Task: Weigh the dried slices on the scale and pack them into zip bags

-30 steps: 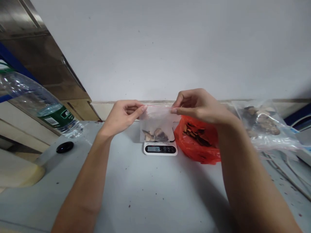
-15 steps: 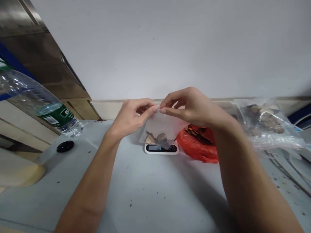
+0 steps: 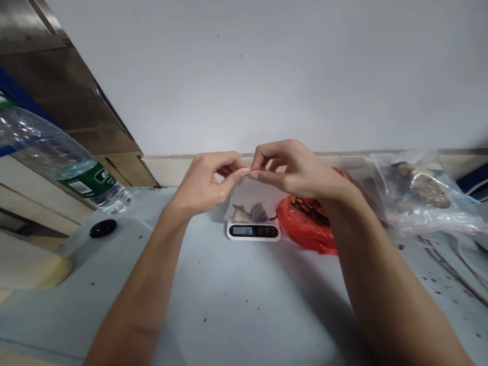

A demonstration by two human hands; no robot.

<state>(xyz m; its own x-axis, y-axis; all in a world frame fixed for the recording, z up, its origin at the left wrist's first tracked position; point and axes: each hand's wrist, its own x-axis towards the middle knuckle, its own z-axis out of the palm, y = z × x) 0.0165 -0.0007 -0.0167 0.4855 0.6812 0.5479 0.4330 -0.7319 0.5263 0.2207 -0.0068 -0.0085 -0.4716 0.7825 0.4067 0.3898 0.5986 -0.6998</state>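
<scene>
My left hand (image 3: 215, 178) and my right hand (image 3: 290, 170) meet fingertip to fingertip, both pinching the top edge of a small translucent plastic bag (image 3: 253, 195). Several brownish dried pieces (image 3: 249, 212) lie in the bottom of the bag. It hangs upright over a white digital scale (image 3: 254, 238), whose display reads about 0.0; whether the bag touches the scale I cannot tell. To the right, partly behind my right forearm, a red plastic bag (image 3: 301, 231) stands open with dark dried slices in it.
A larger clear bag of dried brown pieces (image 3: 423, 190) lies at the right above grey cables (image 3: 453, 269). On the left are a plastic water bottle (image 3: 84, 173), a black round object (image 3: 102, 228) and a pale container (image 3: 34, 264). A white wall (image 3: 267, 76) closes off the back.
The small bag's lower end has swung back and slightly up, showing more of the scale's display and buttons. Both hands keep their pinch and have barely moved.
</scene>
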